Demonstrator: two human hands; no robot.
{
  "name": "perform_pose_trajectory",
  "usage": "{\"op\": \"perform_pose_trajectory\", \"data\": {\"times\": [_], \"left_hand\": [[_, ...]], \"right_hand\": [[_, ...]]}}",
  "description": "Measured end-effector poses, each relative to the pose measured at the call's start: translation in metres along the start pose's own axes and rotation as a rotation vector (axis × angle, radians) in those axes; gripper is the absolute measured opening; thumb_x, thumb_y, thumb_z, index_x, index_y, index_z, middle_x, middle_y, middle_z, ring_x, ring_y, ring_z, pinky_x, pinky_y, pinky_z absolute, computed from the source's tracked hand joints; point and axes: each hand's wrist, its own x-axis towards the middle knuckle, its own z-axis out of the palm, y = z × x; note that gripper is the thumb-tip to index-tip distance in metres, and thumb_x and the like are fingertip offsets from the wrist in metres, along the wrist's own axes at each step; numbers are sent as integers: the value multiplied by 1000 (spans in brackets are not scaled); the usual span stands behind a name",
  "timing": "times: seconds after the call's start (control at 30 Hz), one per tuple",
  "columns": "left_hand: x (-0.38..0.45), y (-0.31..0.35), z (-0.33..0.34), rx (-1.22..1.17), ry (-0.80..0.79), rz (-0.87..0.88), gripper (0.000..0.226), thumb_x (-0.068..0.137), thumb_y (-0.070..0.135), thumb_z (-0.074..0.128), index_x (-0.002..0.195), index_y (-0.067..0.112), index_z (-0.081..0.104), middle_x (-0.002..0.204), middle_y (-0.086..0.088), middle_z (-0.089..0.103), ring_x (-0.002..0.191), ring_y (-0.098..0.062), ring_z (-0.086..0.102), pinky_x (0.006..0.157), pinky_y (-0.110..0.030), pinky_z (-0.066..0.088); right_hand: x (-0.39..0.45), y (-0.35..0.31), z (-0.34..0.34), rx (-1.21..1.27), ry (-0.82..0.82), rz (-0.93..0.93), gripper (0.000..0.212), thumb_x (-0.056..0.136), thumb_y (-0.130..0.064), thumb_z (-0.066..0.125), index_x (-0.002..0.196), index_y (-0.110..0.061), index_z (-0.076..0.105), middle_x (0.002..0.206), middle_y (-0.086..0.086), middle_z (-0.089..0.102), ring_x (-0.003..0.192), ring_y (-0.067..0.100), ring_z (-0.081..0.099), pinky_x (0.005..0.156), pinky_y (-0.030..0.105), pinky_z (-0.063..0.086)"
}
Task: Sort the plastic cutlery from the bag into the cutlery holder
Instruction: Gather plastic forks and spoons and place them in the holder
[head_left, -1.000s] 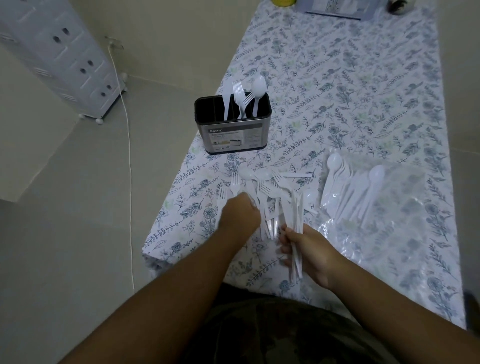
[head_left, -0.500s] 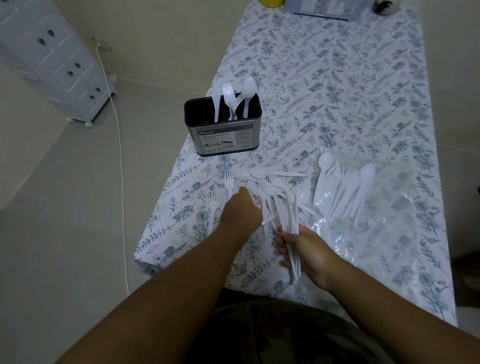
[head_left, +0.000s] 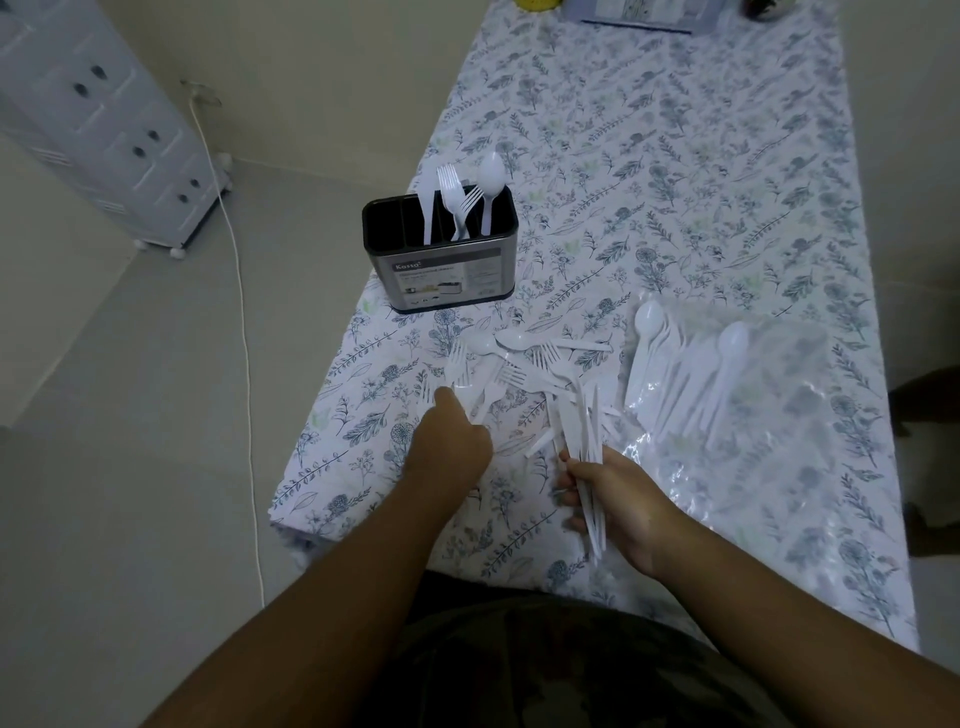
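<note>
**Cutlery still spread on the table, one bunch held**

Cutlery was seen in three places. A few pieces stood in the cutlery holder (head_left: 440, 249): a knife at the left, forks in the middle and a spoon at the right. A loose pile of forks and spoons (head_left: 524, 366) was left lying on the table (head_left: 675, 156), in front of the holder. More spoons (head_left: 685, 374) were seen lying on or in the clear bag (head_left: 753, 415), just to the right of the pile.

A bunch of white pieces (head_left: 584, 452) was held tight in the right hand (head_left: 618, 493), with the fingers curled round it. They looked like knives, but this could not be told for sure. The left hand (head_left: 452, 441) was laid down at the near edge of the pile, beside a fork (head_left: 457, 358). Its fingers were curled under, so it could not be told if anything was held.

Things could go wrong from here. The bunch was thin and smooth, so some pieces could be dropped if the grip was made loose. The pile lay close to the table's left edge, so a fork could be pushed off onto the floor by the left hand. The white pieces looked much alike in the dim light, so one could be put in the wrong slot.
</note>
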Motion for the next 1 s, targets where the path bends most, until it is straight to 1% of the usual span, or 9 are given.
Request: {"op": "perform_pose_trajectory", "data": {"times": [0.07, 0.17, 0.23, 0.43, 0.57, 0.67, 0.8, 0.87, 1.0], "left_hand": [[-1, -4, 0, 1, 23, 10, 22, 93, 19, 55, 109, 9, 44, 88, -4, 56, 74, -19, 56, 54, -29, 39], [0, -3, 4, -8, 42, 25, 29, 96, 30, 55, 115, 11, 45, 101, -5, 58, 87, -23, 60, 69, -33, 48], [3, -1, 4, -3, 43, 23, 26, 98, 30, 51, 115, 11, 46, 101, -6, 60, 89, -24, 62, 74, -36, 52], [9, -4, 0, 85, 50, 60, 16, 97, 23, 48, 98, 8, 54, 90, -7, 59, 79, -20, 58, 63, -31, 44], [5, -2, -7, -37, 102, 70, 21, 100, 25, 49, 93, 8, 59, 81, -4, 63, 73, -18, 61, 60, -29, 49], [0, 6, -12, -166, 23, 126, 22, 99, 27, 53, 91, 11, 65, 78, -2, 66, 71, -18, 65, 63, -31, 54], [5, 2, -10, -74, 107, 145, 12, 97, 15, 53, 100, 9, 62, 95, -5, 67, 82, -19, 64, 72, -36, 57], [7, -4, -8, 33, 75, 91, 15, 95, 21, 59, 102, 8, 58, 99, -7, 62, 88, -21, 60, 75, -37, 54], [10, -6, -7, 152, 16, 54, 21, 97, 29, 59, 95, 8, 58, 92, -7, 60, 85, -22, 60, 66, -32, 44]], "right_hand": [[1, 0, 1, -4, -9, -4, 13, 100, -11, 53, 102, -13, 66, 79, 10, 61, 67, 22, 57, 59, 34, 47], [0, -1, 4, -22, -13, -14, 14, 100, -11, 52, 99, -15, 65, 73, 5, 61, 65, 20, 57, 62, 36, 47], [0, -1, 5, -30, -10, -16, 13, 100, -11, 52, 99, -15, 65, 72, 4, 61, 66, 20, 57, 63, 37, 47], [1, 1, 4, -26, -19, -9, 11, 99, -11, 53, 99, -15, 64, 72, 4, 60, 65, 20, 56, 60, 34, 46], [1, -1, 4, -20, -17, -13, 12, 99, -10, 53, 98, -15, 64, 72, 5, 60, 65, 21, 55, 60, 36, 45], [1, 0, 5, -36, -16, -20, 12, 98, -12, 54, 102, -13, 65, 74, 6, 61, 67, 21, 57, 61, 37, 47], [-1, 0, 8, -26, -16, -19, 11, 98, -10, 54, 102, -12, 65, 71, 5, 59, 66, 21, 56, 63, 38, 47], [-2, 0, 8, -15, -14, -13, 7, 98, -14, 57, 99, -11, 64, 73, 7, 59, 66, 22, 53, 62, 38, 46], [-2, -2, 10, -8, 3, -22, 11, 100, -20, 60, 96, -10, 61, 69, 6, 55, 56, 17, 46, 52, 31, 41]]}}
